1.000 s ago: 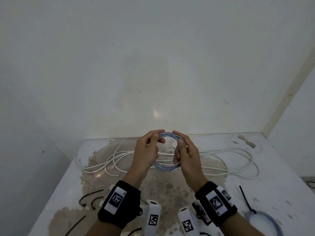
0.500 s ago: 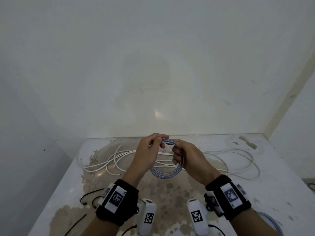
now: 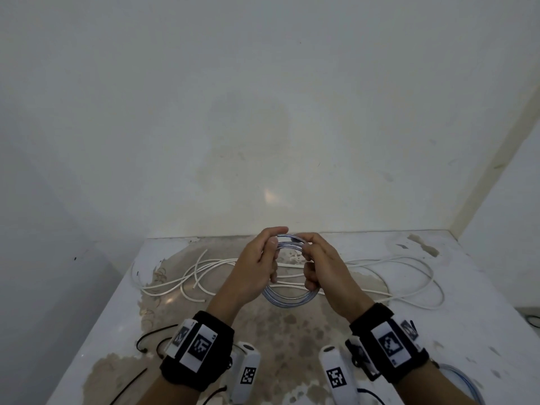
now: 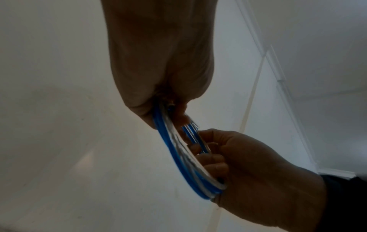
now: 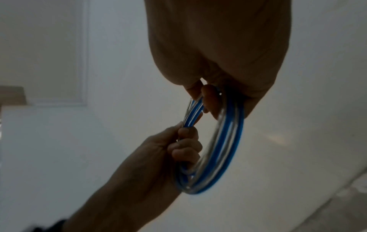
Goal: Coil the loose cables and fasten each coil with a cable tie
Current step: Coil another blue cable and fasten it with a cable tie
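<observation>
Step in hand, as I read it: coiling is done on this cable and I'm squaring up the loops before the tie goes on. My left hand (image 3: 257,264) and right hand (image 3: 323,267) hold the blue-and-clear coil (image 3: 287,301) in the air above the tabletop (image 3: 467,287), close to my chest. Left grip is clamped on the coil's left side, thumb and fingers pinching the turns together. Right grip is curled round the coil's right side, fingers through the ring. In the left wrist view a cut cable end (image 4: 191,125) pokes out between the two hands.

No tie is on this coil yet. Black cable ties (image 3: 152,343) lie on the tabletop near-left, below my left wrist. Next move, in my judgement: keep one grip clamped so the turns don't spring apart, free the other hand, fetch a tie, thread it round the bundle over the loose end.

The white cable (image 3: 409,287) sprawls uncoiled across the far side of the tabletop, behind my hands. A second bluish coil (image 3: 460,375) shows partly at near-right, behind my right wrist; whether it is tied I cannot tell.

Containers: none in view; everything lies bare on the tabletop.
</observation>
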The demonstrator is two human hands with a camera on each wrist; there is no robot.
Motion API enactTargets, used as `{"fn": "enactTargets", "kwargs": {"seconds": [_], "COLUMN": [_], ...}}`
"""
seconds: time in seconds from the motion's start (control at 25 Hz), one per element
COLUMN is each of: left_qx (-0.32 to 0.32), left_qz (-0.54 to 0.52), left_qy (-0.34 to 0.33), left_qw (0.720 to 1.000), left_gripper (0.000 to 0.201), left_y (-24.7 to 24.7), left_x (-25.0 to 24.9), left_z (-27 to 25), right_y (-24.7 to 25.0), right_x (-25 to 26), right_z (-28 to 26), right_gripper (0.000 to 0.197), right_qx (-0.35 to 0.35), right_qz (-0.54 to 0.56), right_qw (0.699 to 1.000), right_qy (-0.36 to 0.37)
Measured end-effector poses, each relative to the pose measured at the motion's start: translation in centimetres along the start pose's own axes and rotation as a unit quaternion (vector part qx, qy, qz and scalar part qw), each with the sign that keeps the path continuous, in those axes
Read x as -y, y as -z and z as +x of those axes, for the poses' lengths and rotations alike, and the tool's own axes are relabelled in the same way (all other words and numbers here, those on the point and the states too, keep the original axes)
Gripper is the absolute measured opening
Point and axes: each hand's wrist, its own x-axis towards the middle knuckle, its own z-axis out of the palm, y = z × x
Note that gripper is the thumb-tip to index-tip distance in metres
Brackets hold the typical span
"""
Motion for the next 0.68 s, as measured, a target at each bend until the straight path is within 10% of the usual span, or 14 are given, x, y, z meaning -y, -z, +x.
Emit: {"fn": "enactTargets", "kwargs": {"seconds": [0.52, 0.68], "left_qx": [0.012, 0.015], "left_qz": [0.073, -0.071], "left_qy": [-0.037, 0.011], "left_qw": [0.997, 0.997], "left_gripper": [0.030, 0.036], "left_y": [1.1, 0.8], "left_x": [-0.4, -0.6], "left_z": [0.0, -0.3], "right_y": [0.3, 0.7], "right_x": [-0.5, -0.7], "right_z": [-0.3, -0.5], "right_gripper": [0.027, 0.031], "right_qx": [-0.030, -0.023], "right_qz": [-0.162, -0.195], "right_qw": [0.963, 0.955], "right_qy": [0.212, 0.221]}}
